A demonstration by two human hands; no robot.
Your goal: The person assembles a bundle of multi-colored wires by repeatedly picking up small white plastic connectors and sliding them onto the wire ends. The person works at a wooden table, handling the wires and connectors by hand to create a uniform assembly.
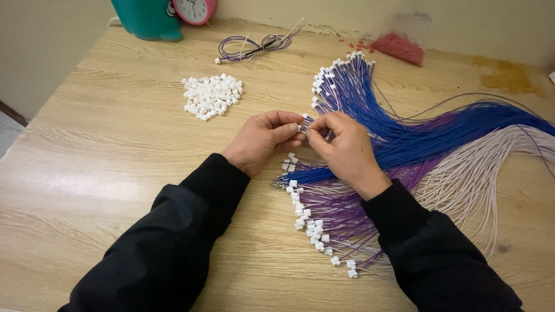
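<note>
1. The light was soft, even and fairly bright, with a warm cast.
2. A pale sheen lay on the wooden table (104, 173) at the left.
3. Shadows under the left hand (263, 141) and right hand (347, 151) were faint and short.
4. Focus was sharp at the centre; the far corners looked slightly softer and stretched.

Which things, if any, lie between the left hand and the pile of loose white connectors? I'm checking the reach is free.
Nothing visible does. Only bare wooden table shows between the left hand and the white connector pile; the wire bundles lie off to the right.
</note>
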